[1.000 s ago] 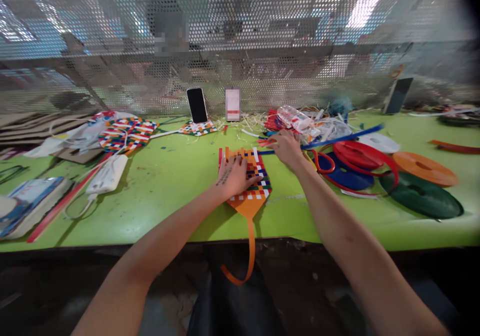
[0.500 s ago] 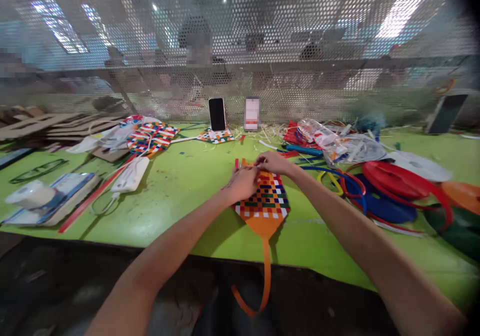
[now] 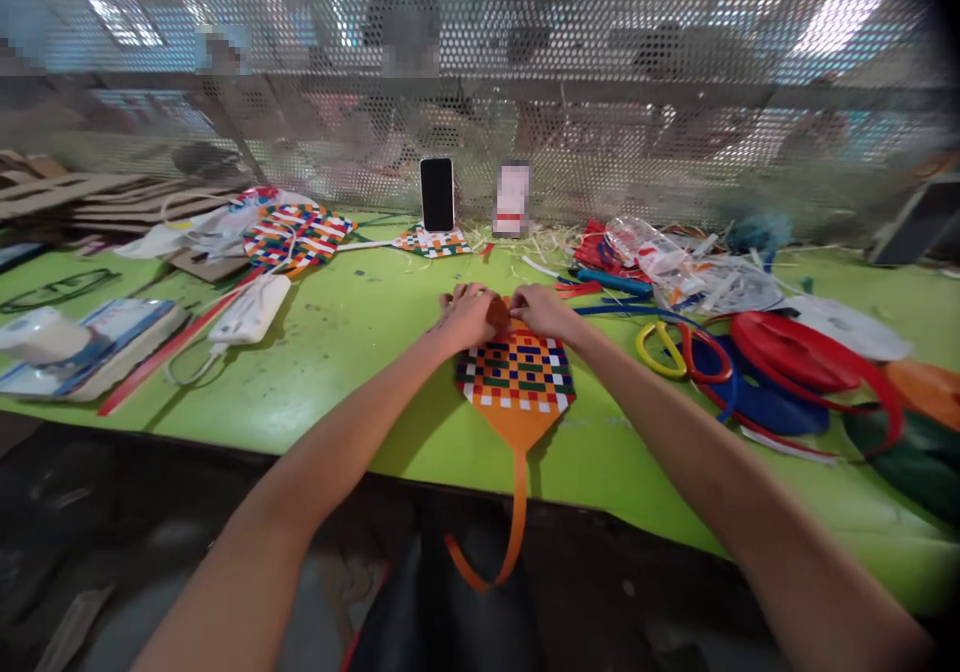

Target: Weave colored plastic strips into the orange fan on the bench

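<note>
In front of me lies a woven orange fan-shaped piece [image 3: 516, 377] with a checked pattern of white, red, blue and green strips. Its pointed lower end runs into a long orange strip [image 3: 520, 497] that hangs over the table's front edge and curls up. My left hand [image 3: 471, 317] is closed on the upper left part of the piece, where an orange bit bends upward. Beside it, my right hand [image 3: 541, 312] pinches the top edge with thumb and fingers. The hands hide most of that upper edge, and the fingertips are small and partly covered.
A white power strip [image 3: 251, 310], a second woven piece [image 3: 298, 237] and a white-capped packet [image 3: 94, 342] lie left. Behind stand two phones [image 3: 437, 195]. Scissors [image 3: 661, 350], a red strip roll [image 3: 795, 352] and plastic bags [image 3: 660, 262] lie right.
My left hand has shifted up and left off the pattern to the top edge, uncovering more of the weave. An orange bit there now bends upward. The whole view has tilted slightly.
</note>
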The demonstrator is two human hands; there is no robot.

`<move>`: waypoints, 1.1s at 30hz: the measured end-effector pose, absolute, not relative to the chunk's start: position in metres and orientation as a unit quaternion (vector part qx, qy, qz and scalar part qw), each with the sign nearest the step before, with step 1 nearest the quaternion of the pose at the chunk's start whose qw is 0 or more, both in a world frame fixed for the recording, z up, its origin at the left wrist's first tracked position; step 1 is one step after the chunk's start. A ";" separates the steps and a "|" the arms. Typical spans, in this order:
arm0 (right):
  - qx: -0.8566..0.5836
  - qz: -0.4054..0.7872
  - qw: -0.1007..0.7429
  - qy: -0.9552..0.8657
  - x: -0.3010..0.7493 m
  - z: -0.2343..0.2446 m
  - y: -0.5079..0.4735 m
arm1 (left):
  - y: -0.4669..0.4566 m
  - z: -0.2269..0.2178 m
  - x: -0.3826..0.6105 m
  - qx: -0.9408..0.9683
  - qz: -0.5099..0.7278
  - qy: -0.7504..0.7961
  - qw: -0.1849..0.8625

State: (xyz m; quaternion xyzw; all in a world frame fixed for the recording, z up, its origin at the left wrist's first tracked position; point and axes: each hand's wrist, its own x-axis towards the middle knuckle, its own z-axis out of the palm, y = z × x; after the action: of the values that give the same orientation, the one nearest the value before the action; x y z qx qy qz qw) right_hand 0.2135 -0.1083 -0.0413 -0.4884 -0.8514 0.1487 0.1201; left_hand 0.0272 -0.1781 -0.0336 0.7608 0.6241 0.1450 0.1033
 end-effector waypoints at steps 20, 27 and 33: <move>-0.463 0.198 0.134 -0.853 0.221 -0.042 -0.102 | -0.173 -0.039 0.033 0.710 0.225 0.641 0.185; -0.450 0.235 0.161 -0.846 0.224 -0.044 -0.101 | -0.167 -0.041 0.033 0.687 0.258 0.651 0.195; -0.465 0.234 0.142 -0.842 0.224 -0.039 -0.103 | -0.177 -0.035 0.037 0.690 0.235 0.661 0.177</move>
State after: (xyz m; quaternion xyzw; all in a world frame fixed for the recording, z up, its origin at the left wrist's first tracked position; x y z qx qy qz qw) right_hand 0.2236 -0.1031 -0.0385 -0.4647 -0.8419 0.2343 0.1425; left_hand 0.0365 -0.1774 -0.0347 0.6905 0.6608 0.2348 0.1774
